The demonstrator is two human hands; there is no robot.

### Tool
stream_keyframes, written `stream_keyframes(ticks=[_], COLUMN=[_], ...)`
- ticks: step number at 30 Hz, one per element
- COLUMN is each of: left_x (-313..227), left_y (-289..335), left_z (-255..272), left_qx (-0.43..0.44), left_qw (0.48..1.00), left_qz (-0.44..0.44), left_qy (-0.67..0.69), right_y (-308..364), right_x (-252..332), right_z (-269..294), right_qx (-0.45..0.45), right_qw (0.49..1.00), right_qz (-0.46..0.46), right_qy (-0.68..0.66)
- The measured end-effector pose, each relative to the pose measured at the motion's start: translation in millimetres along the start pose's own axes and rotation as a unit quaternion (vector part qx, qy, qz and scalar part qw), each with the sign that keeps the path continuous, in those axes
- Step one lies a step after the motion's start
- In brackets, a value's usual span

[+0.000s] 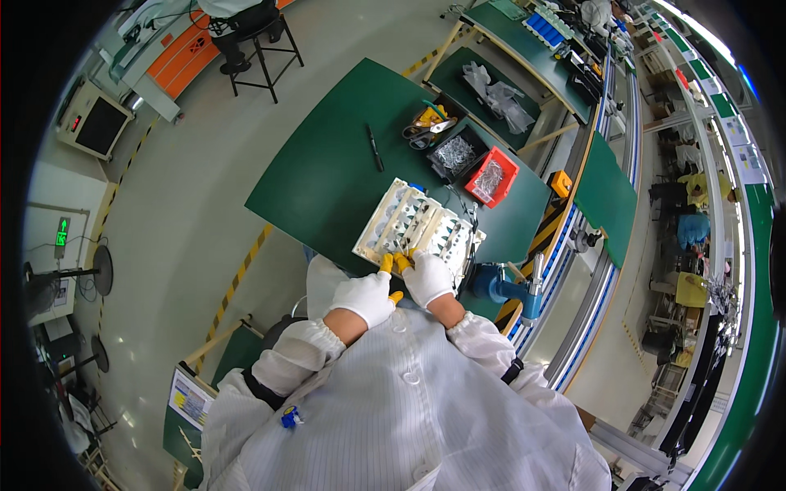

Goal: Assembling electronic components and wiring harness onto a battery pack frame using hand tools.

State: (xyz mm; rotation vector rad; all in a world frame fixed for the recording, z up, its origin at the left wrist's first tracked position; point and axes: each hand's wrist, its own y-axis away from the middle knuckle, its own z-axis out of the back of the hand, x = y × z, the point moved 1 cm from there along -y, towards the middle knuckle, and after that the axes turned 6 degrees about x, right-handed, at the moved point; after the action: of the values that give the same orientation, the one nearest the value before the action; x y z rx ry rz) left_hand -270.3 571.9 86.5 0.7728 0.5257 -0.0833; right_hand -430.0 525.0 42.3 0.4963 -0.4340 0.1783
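A green table (pixel 319 164) on grey floor (pixel 196 188) bears a white tray (pixel 380 218), left hand (pixel 364 296) and right hand (pixel 428 278) half-curled there, hold unclear.

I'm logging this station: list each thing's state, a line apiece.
Cream block: lying flat
Left hand: gloved, fingertips at block's near edge
Right hand: gloved, fingertips at block's near edge
Black bin: open, holding small silvery pieces
Red bin: open, holding small silvery pieces
Pen: lying flat
Clear plastic: crumpled
Green wall sign: lit
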Motion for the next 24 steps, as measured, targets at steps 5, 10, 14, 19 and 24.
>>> stream_keyframes(ticks=[5, 10, 14, 19, 24], left_x=[-1.3, 0.1, 2.8, 5.4, 8.0], left_y=[-9.0, -14.2, -17.1, -19.2, -20.0], left_z=[2.4, 1.4, -0.2, -0.5, -2.8], left_qx=[-0.008, 0.019, 0.013, 0.019, 0.016], left_qw=[0.998, 0.996, 0.995, 0.995, 0.994], left_qz=[-0.001, -0.009, -0.012, -0.004, -0.014], left_qy=[-0.057, -0.087, -0.102, -0.097, -0.110], right_y=[-1.2, 0.3, 1.6, 3.1, 7.0], right_x=[7.6, 3.9, 9.6, 13.9, 15.1], right_z=[-0.6, -12.5, -12.8, -9.3, -10.0], right_qx=[0.008, -0.037, -0.031, -0.011, -0.041], right_qw=[0.999, 0.996, 0.996, 0.997, 0.998], right_qz=[-0.013, 0.003, -0.011, -0.032, -0.023], right_qy=[0.043, 0.077, 0.081, 0.075, 0.052])
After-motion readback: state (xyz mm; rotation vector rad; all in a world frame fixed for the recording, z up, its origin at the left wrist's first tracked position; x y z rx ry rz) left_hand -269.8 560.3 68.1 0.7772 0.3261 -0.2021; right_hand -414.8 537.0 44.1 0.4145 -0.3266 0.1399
